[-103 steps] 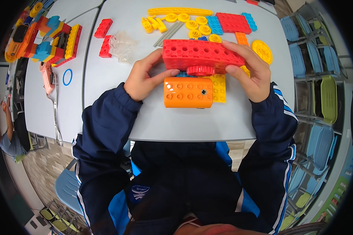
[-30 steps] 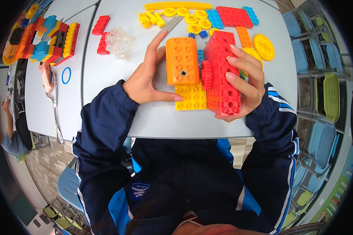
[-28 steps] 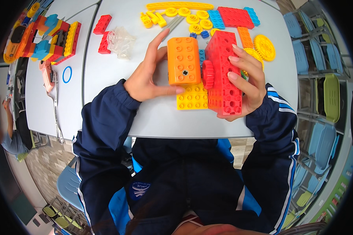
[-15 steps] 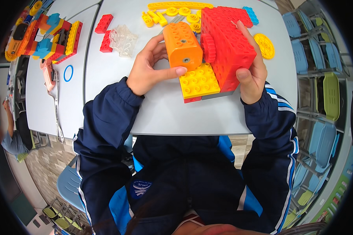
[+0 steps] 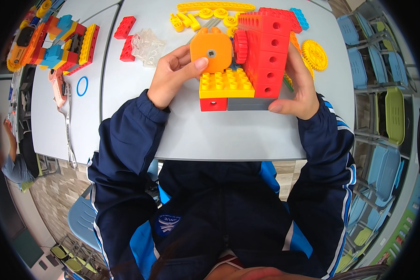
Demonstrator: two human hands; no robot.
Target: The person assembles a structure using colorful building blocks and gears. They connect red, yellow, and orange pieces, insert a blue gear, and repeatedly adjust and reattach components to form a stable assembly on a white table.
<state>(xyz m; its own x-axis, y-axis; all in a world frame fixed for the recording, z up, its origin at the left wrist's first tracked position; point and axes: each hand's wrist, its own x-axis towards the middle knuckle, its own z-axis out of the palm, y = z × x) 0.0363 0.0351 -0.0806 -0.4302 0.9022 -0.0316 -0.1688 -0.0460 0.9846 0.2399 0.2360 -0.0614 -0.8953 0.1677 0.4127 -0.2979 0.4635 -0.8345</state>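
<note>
A brick assembly [image 5: 247, 70] stands on the grey table [image 5: 228, 135]: a tall red block with holes, an orange motor block with a grey hub, a yellow studded plate, and red and grey bricks beneath. My left hand [image 5: 172, 77] grips the orange block from the left, thumb on its lower face. My right hand [image 5: 301, 86] holds the red block's right side and back, fingers wrapped behind it.
Loose yellow gears and beams [image 5: 210, 11], a yellow gear [image 5: 314, 54], two red bricks [image 5: 126, 37] and a clear plastic bag [image 5: 147, 44] lie beyond. A colourful brick model [image 5: 56, 39] sits on the left table. Blue and green chairs [image 5: 382, 93] stand right.
The assembly has been turned from lying flat to standing with its end faces toward me. Both hands kept hold and shifted around it.
</note>
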